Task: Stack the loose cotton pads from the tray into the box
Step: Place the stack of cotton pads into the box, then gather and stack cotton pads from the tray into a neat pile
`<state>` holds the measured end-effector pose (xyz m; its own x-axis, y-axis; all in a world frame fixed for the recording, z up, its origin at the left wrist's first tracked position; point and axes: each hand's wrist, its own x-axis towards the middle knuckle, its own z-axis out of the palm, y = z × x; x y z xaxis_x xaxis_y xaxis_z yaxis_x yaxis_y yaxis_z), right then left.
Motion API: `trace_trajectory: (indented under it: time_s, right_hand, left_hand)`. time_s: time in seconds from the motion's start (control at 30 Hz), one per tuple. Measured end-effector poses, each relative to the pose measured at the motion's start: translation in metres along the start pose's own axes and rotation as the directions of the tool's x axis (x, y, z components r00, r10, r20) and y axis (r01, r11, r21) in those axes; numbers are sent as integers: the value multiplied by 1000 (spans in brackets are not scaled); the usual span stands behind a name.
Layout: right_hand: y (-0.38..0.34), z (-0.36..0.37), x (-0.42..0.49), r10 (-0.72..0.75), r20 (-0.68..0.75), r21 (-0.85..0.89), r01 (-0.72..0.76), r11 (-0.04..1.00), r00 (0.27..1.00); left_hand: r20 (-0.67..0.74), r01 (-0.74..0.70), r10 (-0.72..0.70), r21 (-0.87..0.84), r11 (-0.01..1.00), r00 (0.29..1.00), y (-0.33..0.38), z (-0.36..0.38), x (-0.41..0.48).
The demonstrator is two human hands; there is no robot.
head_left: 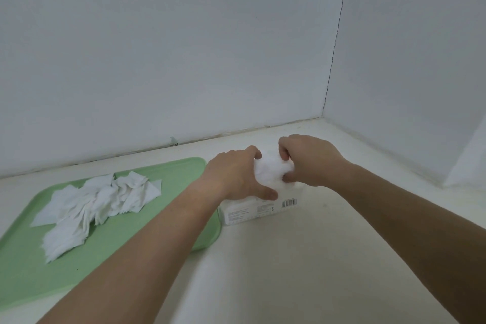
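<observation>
Both hands are at the box (252, 212), which sits on the counter (289, 258) just beside the right edge of the green tray (173, 173). Between them is a white bunch of pads (271, 168), right at the top of the box, and I cannot tell how deep it is in. The left hand (236, 176) holds the bunch from the nine o'clock side, with its thumb on the near side and its fingers curled round the far side. The right hand (310, 160) pinches the bunch from the three o'clock side, with bent fingers at the back and the thumb at the front. The job now, I think, is to get this bunch down flat. To do it well, squeeze softly from both sides so the edges line up, then push straight down, not at a slant. Pads are soft and light, so a hard squeeze would likely crumple them, and a fast let-go could make them pop up. The box looks light too — it may slide toward the wall (184, 47) at twelve o'clock, so one hand should hold it down. A big messy pile of pads (100, 197) lies on the tray, at about nine o'clock from the box, so a lot of the job is left. It should help to take small bunches from that pile and square them up first.
</observation>
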<state>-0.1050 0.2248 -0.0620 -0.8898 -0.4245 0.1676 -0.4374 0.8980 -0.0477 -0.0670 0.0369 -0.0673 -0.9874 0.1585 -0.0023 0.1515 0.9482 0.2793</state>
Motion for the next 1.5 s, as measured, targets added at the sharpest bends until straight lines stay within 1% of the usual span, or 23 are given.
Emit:
trace_trajectory:
  time_s: [0.07, 0.17, 0.23, 0.27, 0.47, 0.6, 0.73, 0.83, 0.9, 0.97, 1.03, 1.1, 1.17, 1.23, 1.33, 1.5]
  right_hand:
    - [4, -9, -2, -8, 63, 53, 4, 999, 998]
    - [9, -23, -8, -34, 115, 162, 15, 987, 993]
    - [11, -28, -13, -49, 202, 273, -8, 962, 978]
    - [11, -29, -16, -58, 246, 291, -17, 956, 968]
    - [0, -25, -21, -44, 392, 191, -35, 981, 919]
    - [-8, -29, -19, -32, 486, 160, -53, 986, 873]
    - [-10, -32, -19, -17, 514, 165, -79, 983, 858]
    - [-6, -37, -18, -7, 469, 249, -124, 960, 883]
    - [-4, -43, -16, -5, 385, 332, -134, 934, 923]
    - [-7, -50, -15, -8, 273, 406, -107, 908, 962]
    - [-15, -55, -13, -25, 181, 474, -65, 878, 983]
    - [-29, -56, -10, -37, 113, 531, -29, 847, 993]
    - [-48, -56, -5, -46, 41, 588, 13, 809, 998]
    - [-73, -53, 1, -55, -21, 643, 55, 764, 998]
    - [-116, -43, 14, -80, -66, 700, 103, 707, 995]
    - [-189, -23, 30, -161, -55, 727, 150, 670, 985]
  left_hand:
    - [2, 0, 0, -1, 1000, 1000, 0, -1, 0]
    - [9, 7, -7, 0, 1000, 1000, 0, -1, -1]
    - [9, 9, -9, -1, 1000, 1000, 0, 0, -2]
    - [7, 8, -8, -3, 1000, 1000, 0, 0, -2]
    - [7, 0, 0, -1, 1000, 1000, 2, -1, -1]
    - [-3, 9, -9, -7, 1000, 1000, 3, -1, -3]
    - [-6, 11, -12, -14, 1000, 1000, 4, -2, -5]
    - [5, 15, -15, -36, 999, 1000, 3, -2, -4]
    - [15, 13, -13, -52, 999, 1000, 3, -1, -6]
    - [16, 1, 0, -77, 997, 1000, 4, -2, -9]
    - [-26, -4, 1, -136, 991, 1000, 0, -5, -14]
    - [-119, -3, -28, -247, 969, 993, -13, -12, -19]
    - [-198, 4, -86, -381, 924, 976, -32, -21, -28]
    - [-251, 30, -163, -461, 887, 954, -58, -30, -43]
    - [-330, 85, -267, -476, 875, 906, -104, -40, -73]
    - [-389, 161, -406, -528, 834, 827, -181, -43, -124]
